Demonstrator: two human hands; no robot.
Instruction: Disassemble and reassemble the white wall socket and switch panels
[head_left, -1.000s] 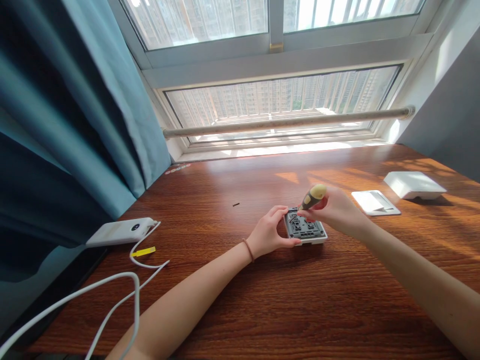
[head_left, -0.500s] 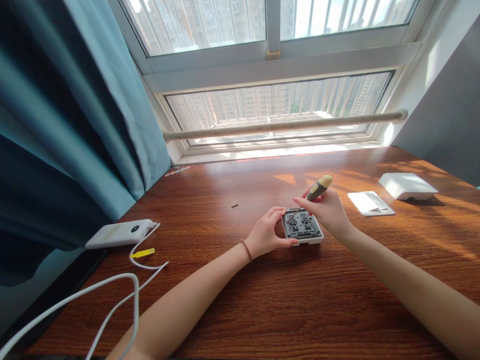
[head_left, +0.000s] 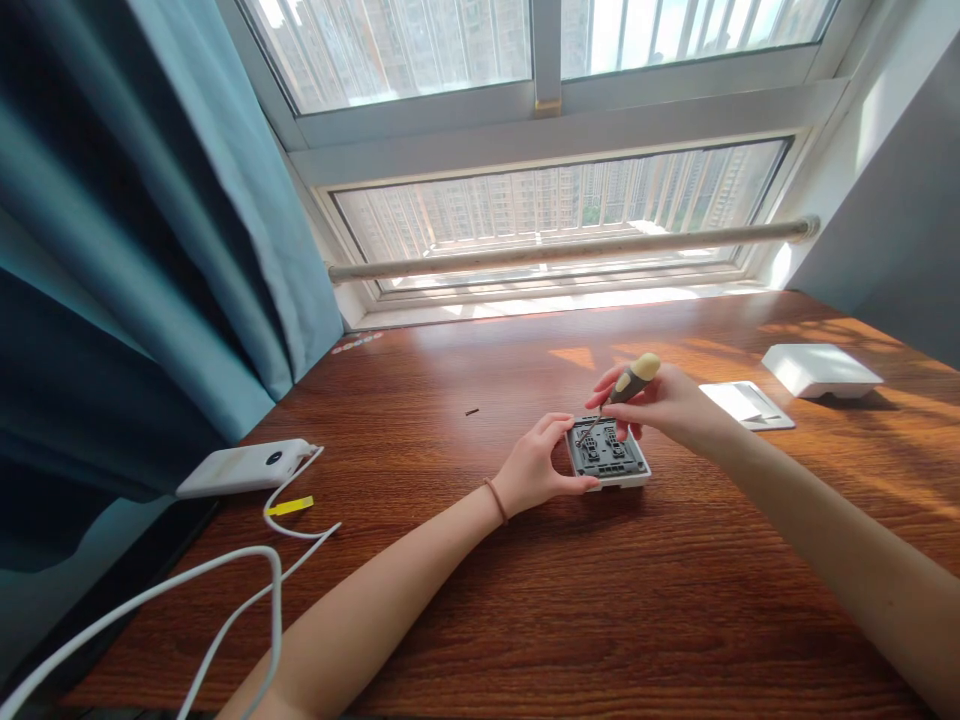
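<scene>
One grey-and-white box (head_left: 611, 465), lower middle of the frame, slightly right.
From where I'm standing, left hand (head_left: 536, 467) is clamped on its left side, right hand (head_left: 654, 397) is closed round a screwdriver (head_left: 634, 376) slanting down over it.

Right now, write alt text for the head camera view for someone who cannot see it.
A right hand holds a screwdriver angled over a small gray and white box, which the left hand grips on a wooden table. A white block lies to the right, a window beyond.
</scene>
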